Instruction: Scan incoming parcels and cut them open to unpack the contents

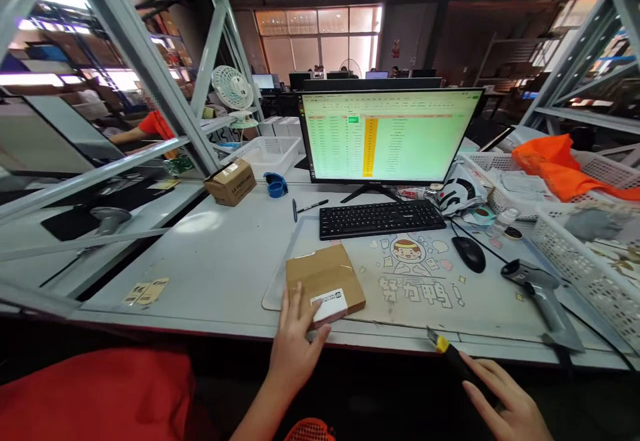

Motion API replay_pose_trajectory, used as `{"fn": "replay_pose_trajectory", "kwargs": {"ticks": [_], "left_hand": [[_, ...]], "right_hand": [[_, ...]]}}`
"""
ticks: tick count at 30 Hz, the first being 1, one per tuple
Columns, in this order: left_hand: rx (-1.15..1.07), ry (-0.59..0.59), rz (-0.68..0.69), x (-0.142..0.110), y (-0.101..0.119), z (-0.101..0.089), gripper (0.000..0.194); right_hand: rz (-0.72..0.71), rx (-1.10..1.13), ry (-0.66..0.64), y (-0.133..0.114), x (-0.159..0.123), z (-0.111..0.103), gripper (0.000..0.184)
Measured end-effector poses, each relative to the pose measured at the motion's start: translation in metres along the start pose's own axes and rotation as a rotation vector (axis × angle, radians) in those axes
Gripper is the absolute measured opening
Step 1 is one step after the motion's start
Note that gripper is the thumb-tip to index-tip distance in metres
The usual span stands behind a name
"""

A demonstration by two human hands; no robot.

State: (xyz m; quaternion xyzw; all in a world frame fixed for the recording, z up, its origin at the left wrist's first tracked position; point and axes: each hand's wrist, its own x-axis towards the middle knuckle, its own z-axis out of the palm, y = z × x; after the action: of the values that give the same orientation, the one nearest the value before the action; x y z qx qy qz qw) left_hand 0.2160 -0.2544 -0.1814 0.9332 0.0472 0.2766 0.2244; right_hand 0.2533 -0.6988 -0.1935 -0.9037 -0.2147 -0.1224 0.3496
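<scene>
My left hand lies with fingers stretched out on the near left corner of a flat brown cardboard box. A white label with black print is on the box's near edge, beside my fingertips. In my right hand is a black and yellow utility knife, gripped by its handle. Its blade sticks out and points up and left, over the desk's front edge, apart from the box. The box sits on a printed desk mat.
Behind the box stand a keyboard and a monitor. To the right are a mouse, a barcode scanner and white baskets. A small carton, a blue tape roll and pens lie farther left.
</scene>
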Motion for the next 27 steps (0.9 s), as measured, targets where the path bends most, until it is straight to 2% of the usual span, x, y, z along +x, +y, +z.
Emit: {"fn": "replay_pose_trajectory", "kwargs": {"ticks": [2,5,6,8,9,10,13,14,15,17,20,27], "left_hand": [[-0.061,-0.027,0.016,-0.001,-0.008,0.001,0.035],[-0.139,-0.051,-0.033,0.012,-0.051,-0.017,0.034],[-0.120,-0.006,-0.085,0.018,-0.065,-0.025,0.034],[-0.024,0.182,-0.180,0.029,-0.079,-0.039,0.037],[0.023,0.251,-0.177,0.031,-0.078,-0.043,0.037],[0.060,0.259,-0.129,0.031,-0.071,-0.044,0.038],[0.129,0.026,0.115,0.020,-0.037,-0.033,0.049],[0.153,-0.023,0.161,0.014,-0.027,-0.026,0.052],[0.179,-0.024,0.180,0.009,-0.019,-0.020,0.053],[0.210,0.062,0.179,0.001,-0.012,-0.009,0.049],[0.219,0.148,0.188,-0.002,-0.015,-0.001,0.046],[0.226,0.227,0.216,-0.001,-0.017,0.003,0.045]], "right_hand": [[-0.092,0.053,-0.111,-0.017,0.014,0.007,0.045],[-0.212,0.066,-0.211,-0.043,0.033,0.011,0.046],[-0.236,0.060,-0.229,-0.050,0.038,0.012,0.045],[-0.260,0.041,-0.257,-0.066,0.050,0.019,0.041],[-0.268,0.032,-0.276,-0.073,0.056,0.024,0.040],[-0.278,0.027,-0.297,-0.082,0.063,0.030,0.039],[-0.323,0.015,-0.341,-0.107,0.084,0.053,0.037],[-0.341,0.005,-0.350,-0.116,0.091,0.061,0.038],[-0.360,-0.007,-0.363,-0.124,0.097,0.069,0.038],[-0.392,-0.035,-0.400,-0.136,0.108,0.083,0.038],[-0.418,-0.051,-0.459,-0.146,0.119,0.096,0.040],[-0.453,-0.049,-0.455,-0.139,0.133,0.104,0.039]]}}
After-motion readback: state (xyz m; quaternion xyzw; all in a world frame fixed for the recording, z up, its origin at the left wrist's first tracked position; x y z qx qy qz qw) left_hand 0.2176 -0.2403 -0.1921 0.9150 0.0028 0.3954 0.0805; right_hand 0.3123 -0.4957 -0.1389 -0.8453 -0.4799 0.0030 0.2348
